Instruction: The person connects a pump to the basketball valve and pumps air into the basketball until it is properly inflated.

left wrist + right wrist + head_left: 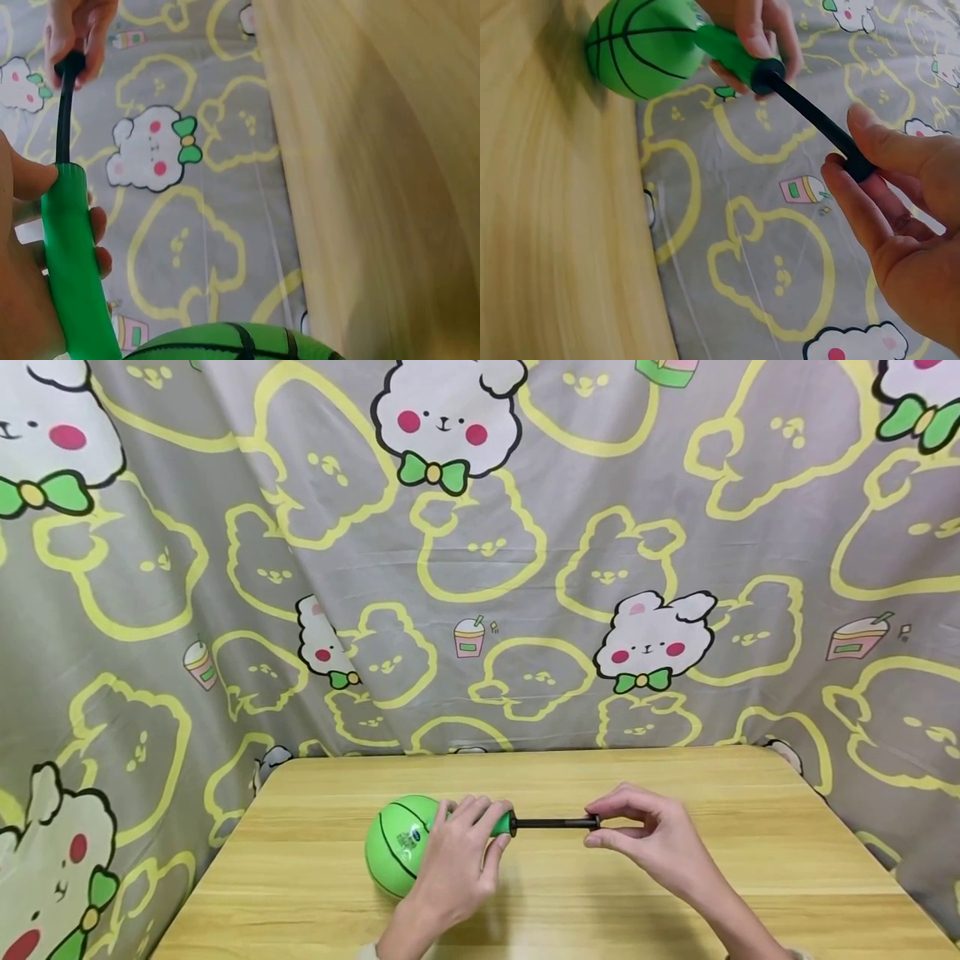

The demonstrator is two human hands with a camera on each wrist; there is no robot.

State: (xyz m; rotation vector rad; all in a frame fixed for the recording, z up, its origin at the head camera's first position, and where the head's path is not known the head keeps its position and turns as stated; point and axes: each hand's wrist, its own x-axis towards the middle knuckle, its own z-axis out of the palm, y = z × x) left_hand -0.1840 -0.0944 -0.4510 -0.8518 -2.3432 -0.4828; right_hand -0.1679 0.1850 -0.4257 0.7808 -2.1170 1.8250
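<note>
Head view, left edge and on across the upper frame: grey curtain (517,727), yellow outlines and white cartoon animals printed on it. Wooden surface (285,860) across the lower frame.

Left of centre, lower half: green ball (390,852), black lines, small printed mark facing up. On or just above the surface; cannot tell which.

Next, just right of the ball: left hand (459,860). Grip closed round the green barrel (75,255) of a hand pump, fingers wrapped, thumb near the collar. Right wrist view, top left: barrel end meets the ball's edge; whether anything enters the ball cannot be seen.

Lower centre: black rod (553,823) extends from the barrel, roughly level in the frame, a good length exposed.

Right of centre: black handle (593,822) at the rod's end. Right hand (660,835) there; its grip narrowed to a pinch, thumb and fingers on the handle, palm clear of it.
</note>
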